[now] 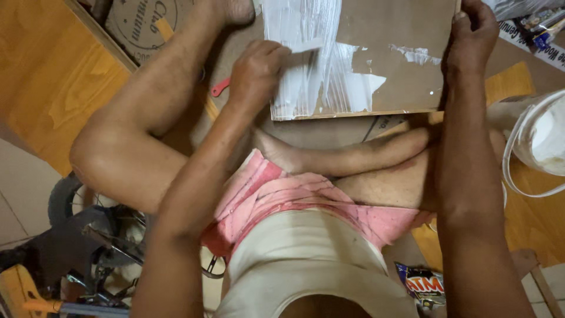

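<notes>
1. We see a flat brown board (388,53) lying on cardboard on the floor in front of our crossed legs, its near edge toward us and its left half streaked with wet white paste (321,76).

2. Our left hand (259,70) is closed around a flat scraper (303,47), whose thin pale blade lies on the white-coated part of the board. Our right hand (474,35) is clamped over the board's right edge, fingers curled on top, pinning it down.

3. We judge the board stiff and fairly light, a thin sheet that would slide on the cardboard if not held. The bare brown right side and the edges look like the sound places to grip; the coated left part is wet and slick and would smear.

4. The scraper looks light and rigid, best held by its near end as the left hand has it, with the blade kept flat.

5. The board's long axis appears to run left to right across our view, though its far edge is out of frame. The scraper points right, and the white streaks run mostly away from us.

6. A white bucket (538,141) stands at the right, just beside our right forearm.
</notes>
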